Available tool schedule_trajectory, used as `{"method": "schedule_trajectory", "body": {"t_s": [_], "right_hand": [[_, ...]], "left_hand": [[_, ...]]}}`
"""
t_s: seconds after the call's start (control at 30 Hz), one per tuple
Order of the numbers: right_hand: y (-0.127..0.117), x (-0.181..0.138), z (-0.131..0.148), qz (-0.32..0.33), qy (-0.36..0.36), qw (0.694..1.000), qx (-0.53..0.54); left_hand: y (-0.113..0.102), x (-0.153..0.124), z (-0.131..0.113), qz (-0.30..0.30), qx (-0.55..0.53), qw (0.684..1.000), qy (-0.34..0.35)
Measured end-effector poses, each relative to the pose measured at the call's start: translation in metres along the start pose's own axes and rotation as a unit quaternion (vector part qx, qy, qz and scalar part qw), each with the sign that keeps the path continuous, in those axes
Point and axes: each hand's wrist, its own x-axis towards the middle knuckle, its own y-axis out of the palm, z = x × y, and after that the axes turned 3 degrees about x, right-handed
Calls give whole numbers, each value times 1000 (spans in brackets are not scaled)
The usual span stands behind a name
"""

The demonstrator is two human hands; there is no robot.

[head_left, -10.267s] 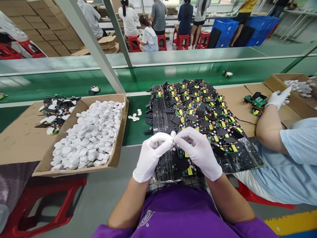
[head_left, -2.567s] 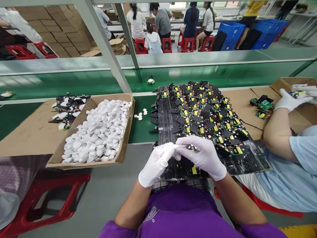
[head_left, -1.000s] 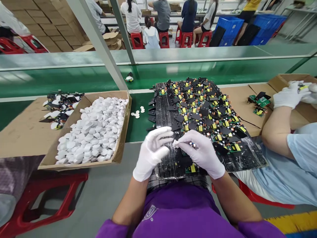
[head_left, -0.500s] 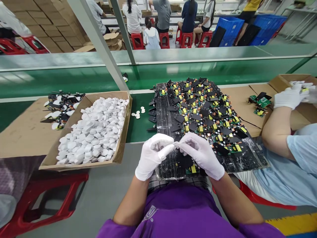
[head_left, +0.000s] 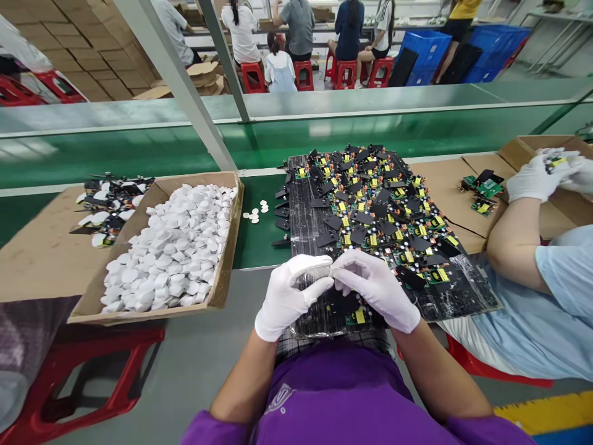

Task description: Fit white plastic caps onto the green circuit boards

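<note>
Both my hands wear white gloves and meet over the near end of a black tray [head_left: 463, 296] piled with several small green circuit boards [head_left: 384, 210] and black parts. My left hand [head_left: 290, 295] and my right hand [head_left: 375, 287] pinch together on a small part between their fingertips; it is too small and hidden to name. A cardboard box [head_left: 222, 272] full of white round caps [head_left: 167, 247] stands to the left of my hands.
A co-worker's gloved hands [head_left: 546, 173] hold a small board over a cardboard box at the right. Assembled pieces [head_left: 109, 204] lie on cardboard at the left. A few white caps [head_left: 254, 213] sit on the green conveyor belt [head_left: 324, 133]. A grey post [head_left: 185, 99] slants up. Red stool [head_left: 92, 377] below left.
My hands stay pinched together at the tray's near end, with fingers shifting slightly. A small assembled piece on the belt has moved left, out of sight behind the post.
</note>
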Motion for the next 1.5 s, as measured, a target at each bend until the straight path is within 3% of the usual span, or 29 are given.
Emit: {"method": "schedule_trajectory", "body": {"t_s": [0.13,0.2,0.3,0.47,0.6,0.7,0.83,1.0,1.1,1.23,1.3,1.37,1.5], "right_hand": [[0,1,-4,-8,-42,998,-50],[0,1,-5,-14,-34,999,-31],[1,-1,-7,-23,2,999,24],[0,-3,-9,-27,-3,997,77],[0,-2,-9,-35,4,994,102],[2,-1,-8,-44,9,995,92],[5,-1,-10,-41,12,996,78],[2,-3,-16,-75,0,991,107],[-2,-5,-14,-101,-7,986,129],[-4,-7,-8,-112,-5,988,106],[-1,-7,-5,-118,0,989,84],[2,-7,-4,-109,13,992,64],[1,-7,-7,-98,10,992,83]], "left_hand": [[2,3,2,48,41,990,127],[3,2,4,37,57,987,148],[4,0,4,-12,76,988,131],[1,0,2,8,61,997,37],[1,0,5,-25,17,999,-33],[4,1,7,-10,-8,1000,16],[9,4,5,32,37,996,68],[6,5,3,5,66,997,38],[-2,2,9,-25,52,998,-27],[-5,1,13,-16,-59,994,-90],[0,4,10,35,-130,987,-91],[7,8,5,82,-130,986,-61],[11,12,3,62,-34,997,-27]]}}
